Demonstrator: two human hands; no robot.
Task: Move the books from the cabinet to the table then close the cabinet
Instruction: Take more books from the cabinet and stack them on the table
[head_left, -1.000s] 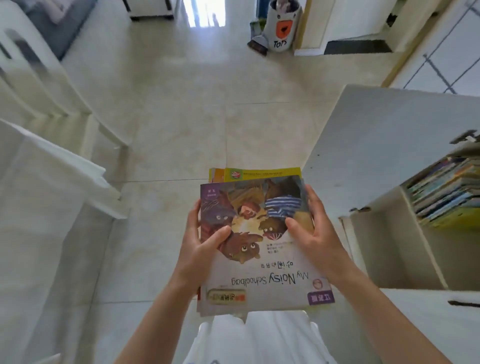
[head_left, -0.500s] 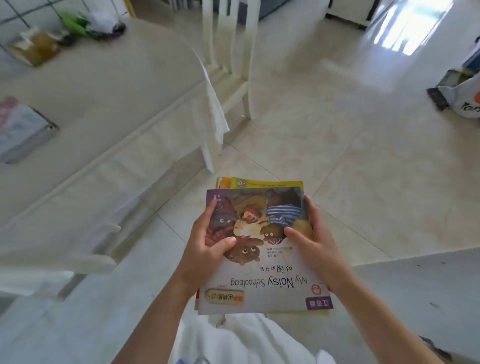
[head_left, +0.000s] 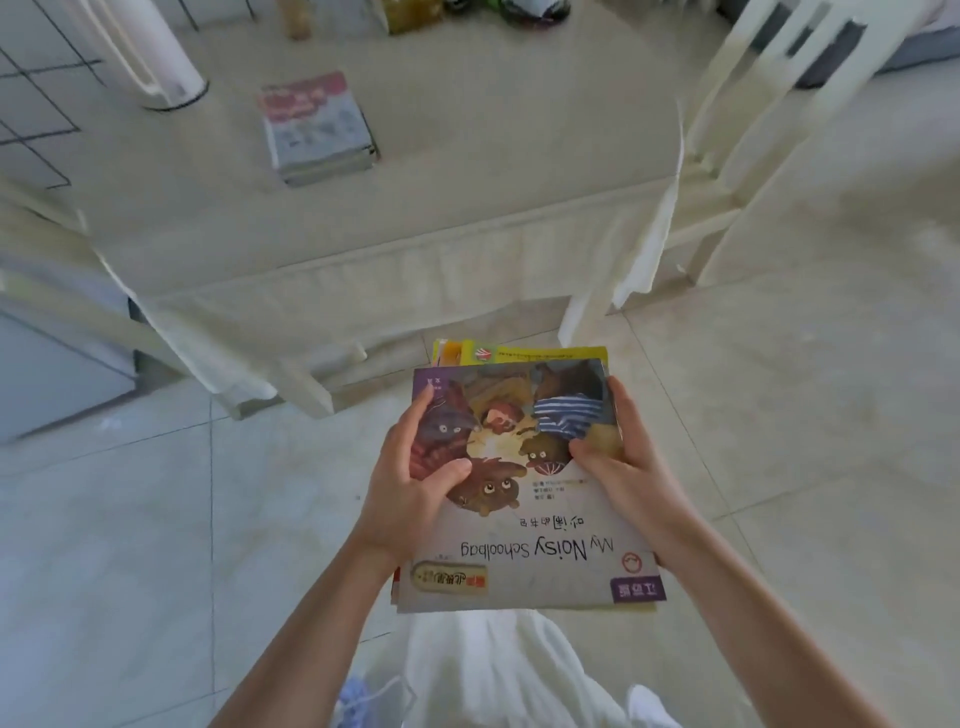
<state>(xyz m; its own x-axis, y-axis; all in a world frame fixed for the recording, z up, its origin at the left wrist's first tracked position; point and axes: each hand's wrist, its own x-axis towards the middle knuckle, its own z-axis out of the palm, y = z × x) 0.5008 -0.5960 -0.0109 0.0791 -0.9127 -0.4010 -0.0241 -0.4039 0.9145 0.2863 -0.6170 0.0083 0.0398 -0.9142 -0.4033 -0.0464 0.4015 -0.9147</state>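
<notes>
Left hand (head_left: 415, 483) and right hand (head_left: 626, 457): each closed on a side edge of the stack of books (head_left: 524, 488), thumbs on the top cover, held over the floor (head_left: 156, 519). Cloth-covered bench (head_left: 415, 218) at 12 o'clock, bearing another book pile (head_left: 317, 127). White chair (head_left: 769, 104) at 2 o'clock beside the bench.

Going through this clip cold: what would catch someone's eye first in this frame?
First, the colourful stack of books at centre, topped by "My Noisy Schoolbag", gripped by the left hand and right hand over the tiled floor. Beyond it, a second pile of books lies on the cloth-covered table.
</notes>
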